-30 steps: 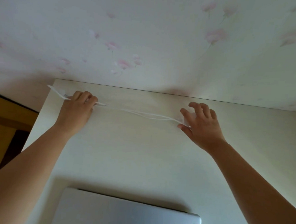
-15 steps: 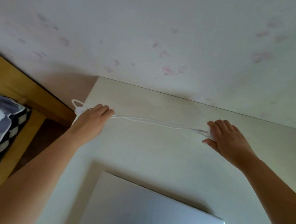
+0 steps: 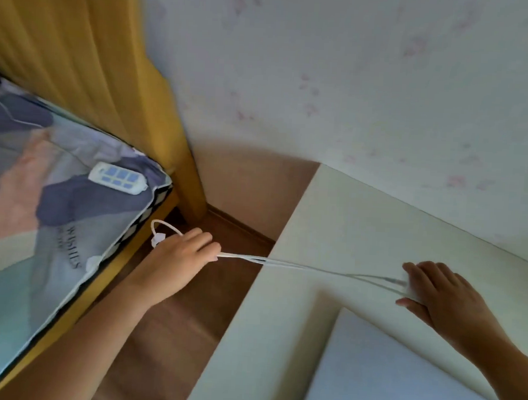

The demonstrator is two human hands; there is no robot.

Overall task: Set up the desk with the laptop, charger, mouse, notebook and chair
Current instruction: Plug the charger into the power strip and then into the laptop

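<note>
Head view, looking down at pale surface [image 3: 362, 223] against floral wall.

Closed silver laptop [image 3: 400, 378] lies flat on surface, lower right: placed.

Left hand [image 3: 177, 256], out past surface's left edge above wooden floor, grip curled round doubled white charger cable [image 3: 308, 267]; small plug end and loop stick out behind knuckles.

Right hand [image 3: 435, 291] on surface, grip over white charger block, which is mostly hidden.

Cable stretched taut between hands.

Judgement: charger routing under way, not plugged in. Mouse, notebook, chair not in view, likely still to do.
</note>
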